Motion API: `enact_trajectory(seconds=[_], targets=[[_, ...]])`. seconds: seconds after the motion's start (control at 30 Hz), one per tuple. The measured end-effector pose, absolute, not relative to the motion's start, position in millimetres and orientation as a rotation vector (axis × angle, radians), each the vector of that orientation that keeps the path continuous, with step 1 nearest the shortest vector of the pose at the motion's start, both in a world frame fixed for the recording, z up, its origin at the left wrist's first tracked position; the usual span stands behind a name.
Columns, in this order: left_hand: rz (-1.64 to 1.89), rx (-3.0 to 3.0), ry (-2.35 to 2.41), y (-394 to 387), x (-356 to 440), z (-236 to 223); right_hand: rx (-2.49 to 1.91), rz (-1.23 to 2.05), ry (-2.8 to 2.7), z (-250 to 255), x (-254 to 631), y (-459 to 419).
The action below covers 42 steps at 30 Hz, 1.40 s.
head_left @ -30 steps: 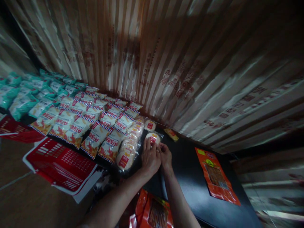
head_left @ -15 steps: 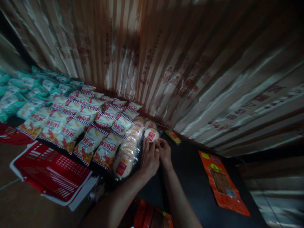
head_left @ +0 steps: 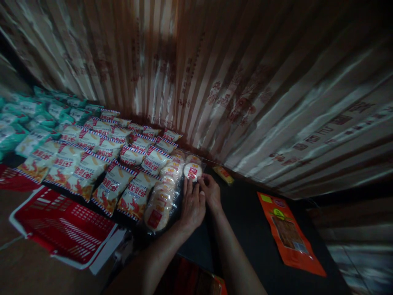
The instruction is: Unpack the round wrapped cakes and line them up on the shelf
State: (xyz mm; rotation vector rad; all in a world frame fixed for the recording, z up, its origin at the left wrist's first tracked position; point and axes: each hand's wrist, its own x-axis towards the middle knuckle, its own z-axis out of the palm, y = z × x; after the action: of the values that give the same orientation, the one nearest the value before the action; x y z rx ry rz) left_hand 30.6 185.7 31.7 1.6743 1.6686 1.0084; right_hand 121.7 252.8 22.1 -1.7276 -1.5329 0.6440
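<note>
A round white rice cracker packet (head_left: 193,171) with a red label lies on the dark table at the end of a new row. My left hand (head_left: 193,205) rests at its near edge, fingers stretched out over the clear wrapper. Beside it, my right hand (head_left: 211,192) has thumb and fingers pinched together at the packet's right corner. Just left of my hands runs an overlapping row of similar rice cracker packets (head_left: 157,217). Behind the held packet, another cracker packet (head_left: 193,159) is partly covered.
White snack bags (head_left: 135,194) with red print stand in rows to the left, with green bags (head_left: 33,141) beyond. A small yellow packet (head_left: 223,175) and an orange pouch (head_left: 290,233) lie to the right. Red baskets (head_left: 66,223) sit below the table edge. Plastic-wrapped cartons (head_left: 239,94) form the back.
The view has shifted slightly, so the goods appear a little further left. Both hands stay at the same rice cracker packet, with the right hand's fingers slightly lower against its edge.
</note>
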Motion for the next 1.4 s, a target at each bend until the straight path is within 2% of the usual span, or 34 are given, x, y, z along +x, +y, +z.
enact_trajectory(seconds=[0.33, 0.97, 1.4], targets=[[1.014, 1.671, 1.654, 188.5, 27.4, 31.0, -1.802, 0.561, -1.513, 23.2, 120.0, 251.7], [1.044, 1.739, 1.658, 185.4, 27.7, 24.7, -1.643, 0.448, -1.517, 19.3, 119.4, 251.9], [1.058, 1.788, 1.671, 180.9, 27.3, 27.0, -1.565, 0.647, -1.431, 13.4, 121.2, 250.3]])
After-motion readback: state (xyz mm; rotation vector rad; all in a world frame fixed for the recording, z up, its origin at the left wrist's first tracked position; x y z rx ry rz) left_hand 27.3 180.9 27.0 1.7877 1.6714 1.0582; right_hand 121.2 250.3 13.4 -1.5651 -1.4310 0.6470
